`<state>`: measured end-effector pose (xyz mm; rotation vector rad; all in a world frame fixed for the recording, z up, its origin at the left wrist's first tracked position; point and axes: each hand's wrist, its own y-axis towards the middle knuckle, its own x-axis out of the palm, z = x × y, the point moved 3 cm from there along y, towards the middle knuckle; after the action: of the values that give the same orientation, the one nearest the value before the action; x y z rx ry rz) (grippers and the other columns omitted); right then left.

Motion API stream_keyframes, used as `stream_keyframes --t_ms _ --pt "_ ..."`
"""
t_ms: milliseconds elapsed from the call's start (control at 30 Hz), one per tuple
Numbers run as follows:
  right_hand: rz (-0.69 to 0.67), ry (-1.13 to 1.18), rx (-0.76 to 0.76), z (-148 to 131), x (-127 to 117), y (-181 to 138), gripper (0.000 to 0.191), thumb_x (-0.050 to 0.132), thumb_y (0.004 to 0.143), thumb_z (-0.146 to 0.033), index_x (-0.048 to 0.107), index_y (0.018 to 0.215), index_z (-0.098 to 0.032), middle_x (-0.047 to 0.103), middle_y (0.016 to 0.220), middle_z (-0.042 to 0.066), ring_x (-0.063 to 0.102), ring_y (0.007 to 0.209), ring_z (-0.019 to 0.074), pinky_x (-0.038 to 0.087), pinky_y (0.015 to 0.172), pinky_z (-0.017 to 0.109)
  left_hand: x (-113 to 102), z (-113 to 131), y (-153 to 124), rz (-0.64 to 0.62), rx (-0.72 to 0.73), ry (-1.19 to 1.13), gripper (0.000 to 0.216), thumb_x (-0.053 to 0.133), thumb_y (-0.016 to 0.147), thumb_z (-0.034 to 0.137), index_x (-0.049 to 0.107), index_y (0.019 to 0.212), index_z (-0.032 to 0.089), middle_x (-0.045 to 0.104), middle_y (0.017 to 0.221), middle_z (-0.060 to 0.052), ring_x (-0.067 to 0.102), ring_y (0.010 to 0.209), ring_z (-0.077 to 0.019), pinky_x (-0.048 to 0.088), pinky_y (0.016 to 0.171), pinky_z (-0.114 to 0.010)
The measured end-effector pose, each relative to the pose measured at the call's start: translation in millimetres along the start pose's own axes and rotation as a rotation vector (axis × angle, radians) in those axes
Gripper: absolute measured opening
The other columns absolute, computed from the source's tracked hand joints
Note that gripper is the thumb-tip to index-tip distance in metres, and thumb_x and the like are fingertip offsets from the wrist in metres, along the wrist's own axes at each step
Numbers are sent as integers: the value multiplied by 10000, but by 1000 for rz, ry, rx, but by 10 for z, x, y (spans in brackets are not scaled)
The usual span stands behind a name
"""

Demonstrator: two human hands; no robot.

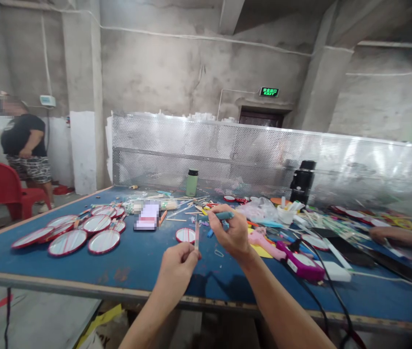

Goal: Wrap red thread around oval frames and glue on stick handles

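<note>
In left hand [176, 265], upright stick [197, 236]

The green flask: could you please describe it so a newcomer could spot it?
On the blue table, look along the perforated metal screen. The green flask stands upright there, left of centre. Nothing else nearby is a pale green cylinder with a dark cap.
</note>
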<state>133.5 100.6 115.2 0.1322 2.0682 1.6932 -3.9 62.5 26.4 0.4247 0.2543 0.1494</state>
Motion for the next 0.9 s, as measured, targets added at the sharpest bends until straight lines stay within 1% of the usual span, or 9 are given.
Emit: stream_keyframes --t_ms 100,233,367,500,633,800,900 --pt "18 25 -3 -10 -3 8 150 540 888 -187 604 753 -204 617 670 -5 534 540 113 439 544 241 -2 9 4 0 0 8 329 490 781 404 624 626 147 315 510 60 293 506 -106 207 508 -249" --pt "2 21 -4 -9 8 8 152 551 883 -193 604 741 -206 619 671 -1 559 567 123 442 550 240 0 -1 -3 -9 6 6 329 493 790 400 627 634 143 324 516 57 298 512 -106 208 510 -251" --pt "25 18 -2 -9 1 -1 150 555 879 -180 598 737 -204 611 661 -10 542 549 114 431 543 234 0 -15 -11 -7 3 8 337 494 801 398 635 634 142 323 515 56 298 513 -106 204 508 -253" --pt "-5 29 -15 -14 3 0 138 552 880 -160 595 755 -200 600 665 -16 525 544 105 429 552 230 -2 -4 -1 -3 -1 15 340 486 795 400 629 628 142 313 511 60 289 511 -103 203 508 -252" --pt "4 32 -25 -9 0 4 143 551 887 -165 590 754 -198 601 674 -18 513 526 95 422 536 224 0 -4 2 0 -15 15 340 485 782 411 628 628 143 309 510 61 289 514 -105 206 509 -252" --pt "8 29 -33 7 -6 -9 147 547 887 -166 588 750 -201 589 660 -19 520 529 101 426 541 230 4 -16 6 -3 -20 9 358 471 780 428 636 649 139 306 515 61 286 515 -108 198 510 -256" --pt "-12 30 -36 8 2 -16 141 556 881 -172 590 747 -201 586 646 -19 535 545 110 430 547 232 5 -21 16 -2 -18 8 367 467 780 437 638 656 138 301 516 62 283 516 -109 197 511 -258"
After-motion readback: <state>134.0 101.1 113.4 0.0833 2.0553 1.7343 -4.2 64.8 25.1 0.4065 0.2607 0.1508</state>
